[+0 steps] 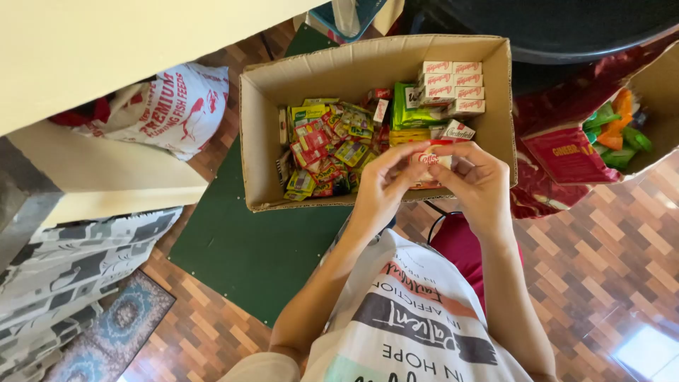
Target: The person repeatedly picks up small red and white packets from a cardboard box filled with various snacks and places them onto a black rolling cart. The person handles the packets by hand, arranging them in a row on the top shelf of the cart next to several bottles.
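Note:
Both hands meet over the near edge of an open cardboard box (263,141). My left hand (382,185) and my right hand (478,181) pinch a small white and red packet (428,159) between their fingertips. Inside the box lie several small yellow, green and red sachets (327,145) on the left. Stacked white and red cartons (455,86) fill the far right corner, with a green packet (409,106) beside them.
A white printed sack (173,106) sits at the left by a cream wall. A second box (654,85) with green and orange packets stands at the right. A dark green mat (247,247) lies on the wooden parquet floor (601,262). Patterned fabric lies bottom left.

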